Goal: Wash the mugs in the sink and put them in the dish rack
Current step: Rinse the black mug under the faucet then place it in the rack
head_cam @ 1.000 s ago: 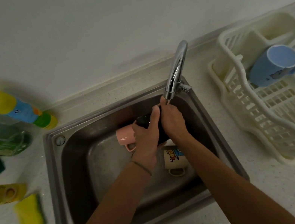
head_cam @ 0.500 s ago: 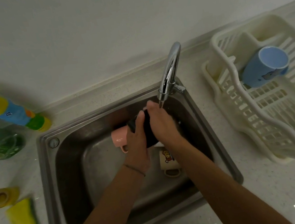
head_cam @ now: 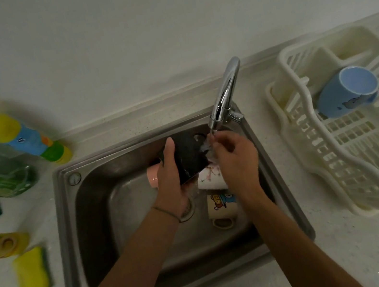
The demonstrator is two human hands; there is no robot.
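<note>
Your left hand (head_cam: 167,175) fingers wrap black mug (head_cam: 190,159), thumb up its side. Your right hand (head_cam: 235,158) fingers, curled at its rim under tap (head_cam: 222,97), sat on top a second ago. Mug now tipped, water hitting it: rinsing. Rack (head_cam: 309,137) next, right of tap

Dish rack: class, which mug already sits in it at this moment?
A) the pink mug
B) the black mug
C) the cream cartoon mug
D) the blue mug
D: the blue mug lies on its side in the dish rack, while the left hand holds the black mug under the faucet.
</note>
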